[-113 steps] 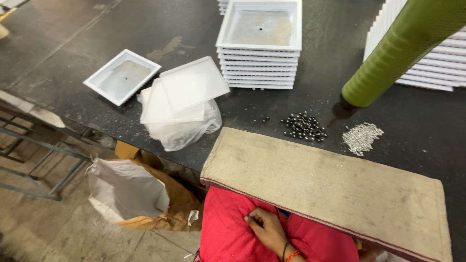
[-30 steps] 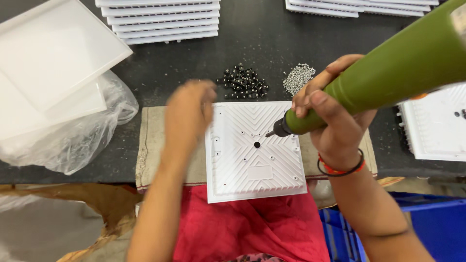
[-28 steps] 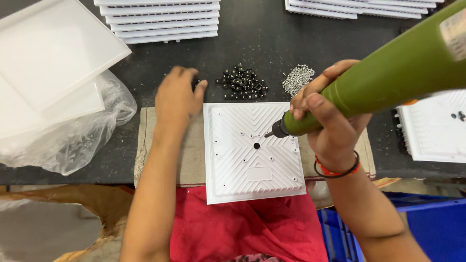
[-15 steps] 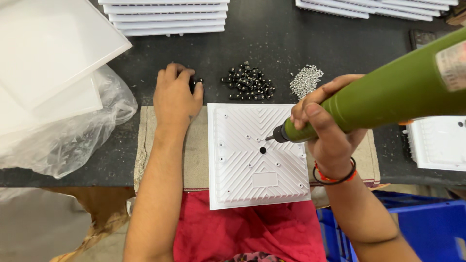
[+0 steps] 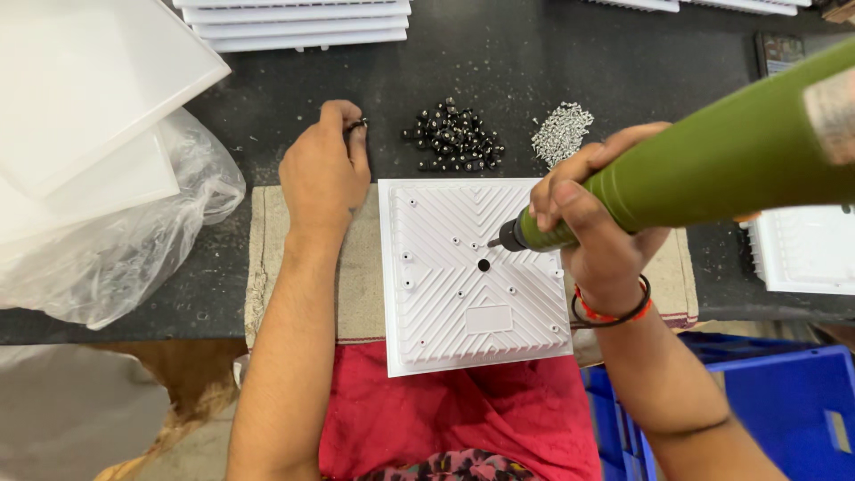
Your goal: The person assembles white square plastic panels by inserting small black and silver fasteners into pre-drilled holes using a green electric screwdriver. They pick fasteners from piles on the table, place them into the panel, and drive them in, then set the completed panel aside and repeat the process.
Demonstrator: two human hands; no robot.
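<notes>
Green power screwdriver (image 5: 712, 165) gripped in right hand (image 5: 592, 223), tip over white ribbed panel (image 5: 472, 272) on the padded board (image 5: 307, 267); left hand (image 5: 325, 169) pinches a small black piece (image 5: 356, 125), dark parts pile (image 5: 454, 135) just beside

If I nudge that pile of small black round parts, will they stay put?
Probably not: the small black round parts lie loose on the smooth dark table, several strayed, so they would likely scatter or roll. Each looks tiny, probably light and fiddly to pinch.

A dark, speckled worktable (image 5: 534, 62) fills the view under even light, a padded beige board (image 5: 356, 267) on its near edge, a blue crate (image 5: 784, 410) below right.
</notes>
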